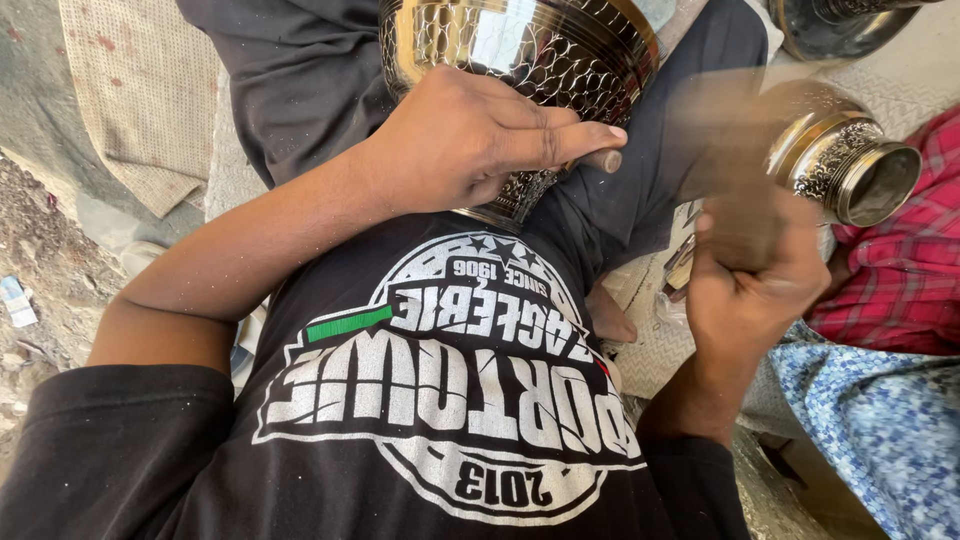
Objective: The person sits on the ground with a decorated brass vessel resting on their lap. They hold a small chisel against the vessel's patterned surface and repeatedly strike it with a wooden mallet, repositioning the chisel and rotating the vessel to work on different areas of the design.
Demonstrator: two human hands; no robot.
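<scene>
The person sits low on a pale woven mat [655, 345], legs in dark trousers, with bare grey ground [45, 250] strewn with grit well out beyond the left grip. A beige dotted cloth [145, 95] lies on that ground, up and away from the left forearm, and a small scrap of white-and-blue wrapper [15, 300] sits at the far edge, too small to read as anything more.

The left hand [470, 140] is clenched around a short slim tool [603, 160], whose blunt tip shows just past the extended forefinger. Its knuckles press against the large hammered metal vessel [520, 55], which rests in the lap, tilted, directly above and behind that grip; the shiny dimpled wall and banded rim catch the light.

The right hand [755, 270] is closed tight on a handle, blurred with motion, so what it grips cannot be told clearly. Just above it and slightly outward lies a smaller engraved metal pot [850, 165] on its side, mouth open outward. Another polished vessel [835, 25] sits farther up. Beyond the right grip lie a red checked cloth [900, 260] and a blue patterned cloth [880, 420].
</scene>
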